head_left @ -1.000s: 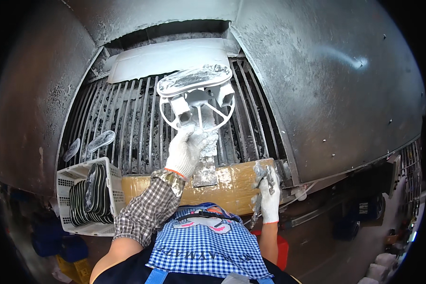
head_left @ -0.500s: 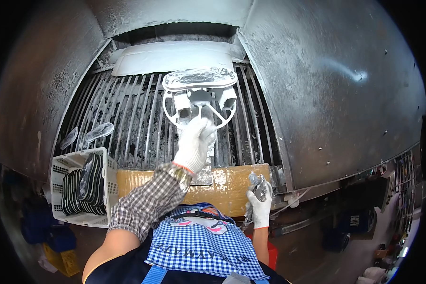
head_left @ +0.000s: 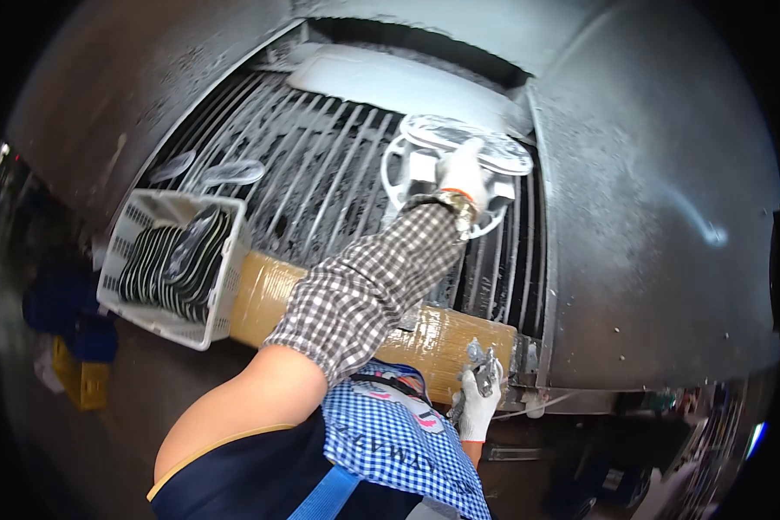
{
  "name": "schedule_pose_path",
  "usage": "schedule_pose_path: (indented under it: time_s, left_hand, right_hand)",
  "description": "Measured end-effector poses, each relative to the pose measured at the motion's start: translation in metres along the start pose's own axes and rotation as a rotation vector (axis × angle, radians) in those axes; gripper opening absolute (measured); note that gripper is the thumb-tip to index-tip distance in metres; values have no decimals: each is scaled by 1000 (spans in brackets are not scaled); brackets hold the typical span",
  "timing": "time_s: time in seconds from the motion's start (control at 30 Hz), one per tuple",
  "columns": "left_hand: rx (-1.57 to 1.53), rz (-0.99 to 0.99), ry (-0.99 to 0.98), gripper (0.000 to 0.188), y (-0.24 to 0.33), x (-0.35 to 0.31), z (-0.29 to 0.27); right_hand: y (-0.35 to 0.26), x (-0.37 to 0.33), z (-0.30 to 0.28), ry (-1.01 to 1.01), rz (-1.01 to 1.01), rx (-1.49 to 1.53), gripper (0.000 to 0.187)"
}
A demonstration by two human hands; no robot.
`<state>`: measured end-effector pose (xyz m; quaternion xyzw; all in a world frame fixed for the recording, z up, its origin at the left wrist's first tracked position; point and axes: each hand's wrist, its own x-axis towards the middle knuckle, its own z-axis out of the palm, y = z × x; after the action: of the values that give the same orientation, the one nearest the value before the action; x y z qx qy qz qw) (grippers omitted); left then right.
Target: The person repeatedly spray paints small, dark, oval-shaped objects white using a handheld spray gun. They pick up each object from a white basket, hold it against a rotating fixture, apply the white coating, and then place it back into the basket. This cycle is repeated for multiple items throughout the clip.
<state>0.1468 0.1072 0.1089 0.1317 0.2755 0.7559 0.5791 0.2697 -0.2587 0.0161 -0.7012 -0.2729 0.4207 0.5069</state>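
My left hand (head_left: 464, 170), in a white glove, reaches out to a sole-shaped oval piece (head_left: 425, 130) with a pale rim and a shiny, streaked top. A fingertip lies over its near edge, and the hand is closed on that edge; the other fingers are partly hidden. Beneath the piece is a white round spoked stand (head_left: 393, 178) with block-like supports. Low on the right, my right hand (head_left: 480, 400), also gloved, is wrapped round a grey, paint-crusted spray gun (head_left: 487, 373).
A white plastic basket (head_left: 236, 282) at left holds several dark, pale-edged soles (head_left: 169, 269). Two thin oval pieces, one here (head_left: 234, 172), lie on the slatted metal grate (head_left: 321, 165). A tape-wrapped brown ledge (head_left: 451, 342) runs along the front. Metal booth walls (head_left: 641, 217) rise beside the grate.
My left hand has moved from the stand's spokes up to the oval piece's near edge. The view has turned, shifting the scene. My right hand still holds the spray gun.
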Motion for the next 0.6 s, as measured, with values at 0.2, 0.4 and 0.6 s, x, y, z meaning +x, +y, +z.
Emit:
schedule_pose_path:
  time_s: [0.2,0.4,0.6]
  left_hand:
    - [-4,-149,-96,33,95,-27,-32]
    - [-66,17,39,45,177,-15,-142]
    - [-262,-154,263,48,127,38,-319]
  right_hand:
    - [-7,-4,17,-39,20,-81,46]
    - [-22,-6,34,-140,63,-204,32]
    - [-35,-8,61,-153,119,-263,33]
